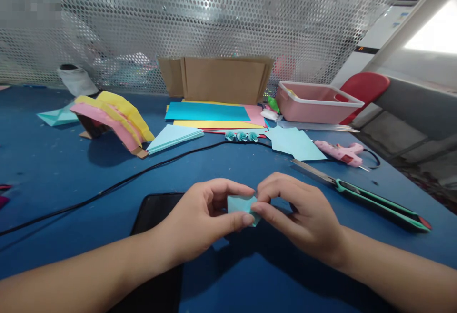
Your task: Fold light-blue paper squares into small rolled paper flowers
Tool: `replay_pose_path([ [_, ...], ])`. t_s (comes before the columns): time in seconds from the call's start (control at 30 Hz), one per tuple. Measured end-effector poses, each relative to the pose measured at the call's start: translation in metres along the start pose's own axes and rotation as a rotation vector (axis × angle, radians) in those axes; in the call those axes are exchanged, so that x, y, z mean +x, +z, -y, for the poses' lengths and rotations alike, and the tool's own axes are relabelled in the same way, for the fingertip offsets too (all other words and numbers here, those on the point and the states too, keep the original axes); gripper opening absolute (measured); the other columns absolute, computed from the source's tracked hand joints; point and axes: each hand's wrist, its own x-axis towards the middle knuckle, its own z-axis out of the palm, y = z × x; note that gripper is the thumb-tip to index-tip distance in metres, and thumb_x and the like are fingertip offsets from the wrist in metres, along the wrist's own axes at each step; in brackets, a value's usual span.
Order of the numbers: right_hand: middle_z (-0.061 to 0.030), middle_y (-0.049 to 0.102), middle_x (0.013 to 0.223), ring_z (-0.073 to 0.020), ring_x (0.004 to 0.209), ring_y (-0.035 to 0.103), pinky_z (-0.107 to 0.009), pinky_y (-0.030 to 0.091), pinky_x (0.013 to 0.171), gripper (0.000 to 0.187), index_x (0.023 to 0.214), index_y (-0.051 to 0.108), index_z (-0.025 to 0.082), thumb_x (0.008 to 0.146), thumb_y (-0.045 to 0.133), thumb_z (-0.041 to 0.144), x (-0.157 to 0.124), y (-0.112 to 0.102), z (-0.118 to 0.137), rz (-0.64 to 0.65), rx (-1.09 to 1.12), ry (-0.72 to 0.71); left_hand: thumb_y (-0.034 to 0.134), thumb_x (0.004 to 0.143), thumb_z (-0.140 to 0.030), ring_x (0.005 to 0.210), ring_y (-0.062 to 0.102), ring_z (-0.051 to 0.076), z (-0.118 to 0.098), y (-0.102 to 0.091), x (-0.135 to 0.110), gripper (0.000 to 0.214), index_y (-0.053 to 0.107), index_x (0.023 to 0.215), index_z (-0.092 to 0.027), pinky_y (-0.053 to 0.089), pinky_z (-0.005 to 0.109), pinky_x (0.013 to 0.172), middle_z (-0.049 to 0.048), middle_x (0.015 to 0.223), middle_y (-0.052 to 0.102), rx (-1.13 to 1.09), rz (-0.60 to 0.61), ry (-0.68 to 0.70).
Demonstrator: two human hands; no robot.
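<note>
A small folded piece of light blue paper is pinched between both hands just above the blue table. My left hand grips it with thumb and forefinger from the left. My right hand pinches its right edge with thumb and forefinger. Under my left wrist lies a black phone. Three small teal paper rosettes sit in a row farther back.
A black cable crosses the table. Green-handled scissors and a pink glue gun lie right. Coloured paper sheets, a brown cardboard box, a pink tub and a pink-yellow paper arch stand behind. Perforated metal screen at back.
</note>
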Motion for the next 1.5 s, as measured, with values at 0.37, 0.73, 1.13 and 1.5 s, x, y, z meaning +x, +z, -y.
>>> replay_pose_path([
  [0.37,0.0002,0.062,0.066,-0.011,0.057,0.058,-0.02,0.047,0.054,0.013,0.076,0.055,0.021,0.089,0.057,0.025,-0.004,0.0024,0.0036,0.012,0.104,0.176,0.075,0.075,-0.024,0.068,0.062,0.01,0.0003,0.0071,-0.0024,0.014,0.07,0.086,-0.018,0.053,0.02,0.062,-0.0005,0.078,0.068,-0.187,-0.006,0.022],
  [0.73,-0.0011,0.058,0.063,-0.0118,0.055,0.052,-0.024,0.044,0.052,0.023,0.067,0.057,0.018,0.087,0.059,0.031,0.001,0.0026,0.0019,0.058,0.145,0.278,0.076,0.073,-0.024,0.064,0.059,0.008,-0.0008,0.0074,-0.0024,0.013,0.071,0.085,-0.019,0.049,0.016,0.058,-0.0014,0.076,0.069,-0.16,-0.111,0.102],
  [1.13,-0.0015,0.06,0.063,-0.0117,0.055,0.053,-0.023,0.043,0.052,0.022,0.068,0.058,0.017,0.087,0.056,0.027,-0.0007,0.0025,0.0042,0.06,0.204,0.281,0.076,0.072,-0.023,0.073,0.06,0.011,-0.0014,0.0076,-0.0036,0.017,0.066,0.085,-0.018,0.049,0.019,0.062,0.0004,0.082,0.069,-0.097,-0.08,0.096],
  [1.5,0.0005,0.059,0.063,-0.0082,0.054,0.054,-0.017,0.043,0.051,0.014,0.068,0.059,0.017,0.082,0.06,0.017,0.0025,0.0005,0.0074,0.076,0.234,0.176,0.069,0.078,-0.025,0.059,0.046,0.006,-0.0048,0.0073,-0.006,0.018,0.064,0.094,-0.02,0.04,0.017,0.053,-0.0055,0.07,0.052,0.003,-0.016,0.079],
])
